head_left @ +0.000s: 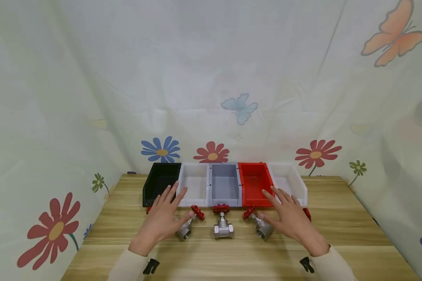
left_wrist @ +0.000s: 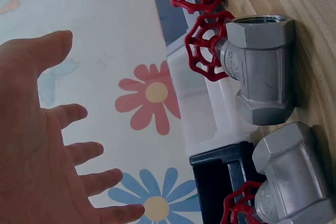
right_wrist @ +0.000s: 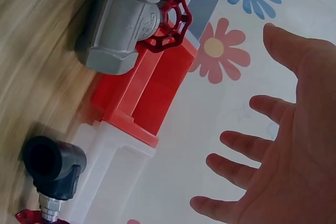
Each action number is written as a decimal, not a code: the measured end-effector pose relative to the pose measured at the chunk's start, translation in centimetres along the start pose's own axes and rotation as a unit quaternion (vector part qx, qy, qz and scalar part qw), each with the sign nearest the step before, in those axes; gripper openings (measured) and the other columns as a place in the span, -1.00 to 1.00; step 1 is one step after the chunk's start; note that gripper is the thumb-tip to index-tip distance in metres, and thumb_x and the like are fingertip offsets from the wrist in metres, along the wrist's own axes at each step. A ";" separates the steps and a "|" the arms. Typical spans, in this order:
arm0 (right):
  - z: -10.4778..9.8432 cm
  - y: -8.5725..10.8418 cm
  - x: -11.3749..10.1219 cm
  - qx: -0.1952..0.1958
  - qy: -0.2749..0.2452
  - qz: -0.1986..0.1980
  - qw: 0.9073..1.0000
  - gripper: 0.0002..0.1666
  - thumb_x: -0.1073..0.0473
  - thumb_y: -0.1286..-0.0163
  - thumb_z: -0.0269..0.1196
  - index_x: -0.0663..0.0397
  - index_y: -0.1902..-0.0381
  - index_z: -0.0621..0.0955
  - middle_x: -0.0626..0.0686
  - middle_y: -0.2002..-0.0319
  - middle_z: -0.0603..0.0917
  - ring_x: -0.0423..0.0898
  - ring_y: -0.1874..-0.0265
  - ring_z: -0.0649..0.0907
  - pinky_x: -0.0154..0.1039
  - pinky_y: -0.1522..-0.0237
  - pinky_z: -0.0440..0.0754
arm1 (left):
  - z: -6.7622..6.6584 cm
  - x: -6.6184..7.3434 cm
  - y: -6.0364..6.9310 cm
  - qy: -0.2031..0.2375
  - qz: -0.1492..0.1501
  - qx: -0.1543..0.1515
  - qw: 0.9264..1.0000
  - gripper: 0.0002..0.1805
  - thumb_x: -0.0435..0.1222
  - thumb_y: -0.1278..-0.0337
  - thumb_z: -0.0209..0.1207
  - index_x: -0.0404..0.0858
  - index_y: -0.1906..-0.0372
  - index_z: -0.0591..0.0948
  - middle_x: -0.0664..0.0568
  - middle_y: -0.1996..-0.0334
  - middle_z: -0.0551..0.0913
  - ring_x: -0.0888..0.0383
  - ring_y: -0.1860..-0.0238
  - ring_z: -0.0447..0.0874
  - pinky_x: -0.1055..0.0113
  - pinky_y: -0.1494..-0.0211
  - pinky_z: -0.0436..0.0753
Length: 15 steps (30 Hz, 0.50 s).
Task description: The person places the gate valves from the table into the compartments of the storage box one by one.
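My left hand [head_left: 161,220] hovers with spread fingers above a steel gate valve [head_left: 184,231] that has a red handwheel. Another steel valve [left_wrist: 294,179] appears lower in the left wrist view; the hand mostly hides it from the head camera. Between both hands, a steel valve [head_left: 223,230] lies on the table, its handwheel toward the bins. My right hand [head_left: 292,218], fingers also spread, is over a further steel valve [head_left: 263,229]. A black-bodied valve [right_wrist: 55,163] shows in the right wrist view, largely covered by that hand in the head view. Neither hand holds anything.
Behind the valves stands a row of bins: black [head_left: 161,183], white [head_left: 194,185], grey [head_left: 226,185], red [head_left: 256,183] and a second white bin [head_left: 289,185]. They sit on a wood-grain table [head_left: 337,218] against a flower-printed cloth [head_left: 204,78].
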State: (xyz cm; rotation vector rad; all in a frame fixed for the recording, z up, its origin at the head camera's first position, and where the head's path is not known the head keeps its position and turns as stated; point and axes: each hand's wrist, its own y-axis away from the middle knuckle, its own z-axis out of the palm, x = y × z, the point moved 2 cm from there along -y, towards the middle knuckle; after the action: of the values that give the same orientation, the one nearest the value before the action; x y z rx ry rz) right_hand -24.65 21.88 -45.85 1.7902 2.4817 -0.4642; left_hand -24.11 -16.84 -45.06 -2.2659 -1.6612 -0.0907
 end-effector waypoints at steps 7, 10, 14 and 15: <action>0.0 0.4 0.9 0.003 0.002 -0.009 1.000 0.00 -0.42 -0.17 0.27 -0.22 -0.50 0.28 0.16 -0.49 0.24 0.26 -0.42 0.25 0.46 -0.31 0.13 | 0.1 -1.1 0.1 0.000 -0.014 0.007 1.000 -0.09 0.28 -0.15 0.12 0.05 -0.54 0.15 -0.08 -0.59 -0.04 -0.24 -0.56 -0.05 -0.37 -0.41 0.10; 0.0 0.5 1.1 0.013 0.007 -0.012 1.000 -0.02 -0.34 -0.17 0.32 -0.19 -0.48 0.30 0.18 -0.47 0.27 0.28 -0.40 0.28 0.45 -0.30 0.16 | 0.0 -1.8 0.1 -0.003 -0.018 0.014 1.000 -0.10 0.27 -0.18 0.10 0.05 -0.55 0.13 -0.10 -0.59 -0.03 -0.25 -0.55 -0.03 -0.37 -0.39 0.13; 0.0 0.9 1.8 0.026 0.009 -0.013 1.000 -0.04 -0.28 -0.17 0.35 -0.13 -0.47 0.33 0.22 -0.45 0.30 0.30 -0.38 0.29 0.44 -0.29 0.18 | 0.1 -2.6 0.2 -0.001 -0.022 0.015 1.000 -0.10 0.29 -0.22 0.05 0.05 -0.56 0.09 -0.11 -0.59 -0.03 -0.25 -0.55 -0.03 -0.37 -0.38 0.17; 0.0 1.0 2.0 0.029 0.008 -0.013 0.999 -0.04 -0.27 -0.18 0.35 -0.13 -0.47 0.33 0.22 -0.45 0.30 0.30 -0.38 0.29 0.44 -0.29 0.18 | 0.1 -2.7 0.2 0.002 -0.023 0.014 1.000 -0.10 0.30 -0.22 0.04 0.05 -0.56 0.09 -0.11 -0.59 -0.04 -0.25 -0.55 -0.03 -0.37 -0.38 0.17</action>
State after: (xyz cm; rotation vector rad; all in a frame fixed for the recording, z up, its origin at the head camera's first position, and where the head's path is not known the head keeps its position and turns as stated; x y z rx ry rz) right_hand -24.37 23.97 -46.46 1.7898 2.5308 -0.5303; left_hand -24.80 -19.34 -45.86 -2.2064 -1.7024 -0.0821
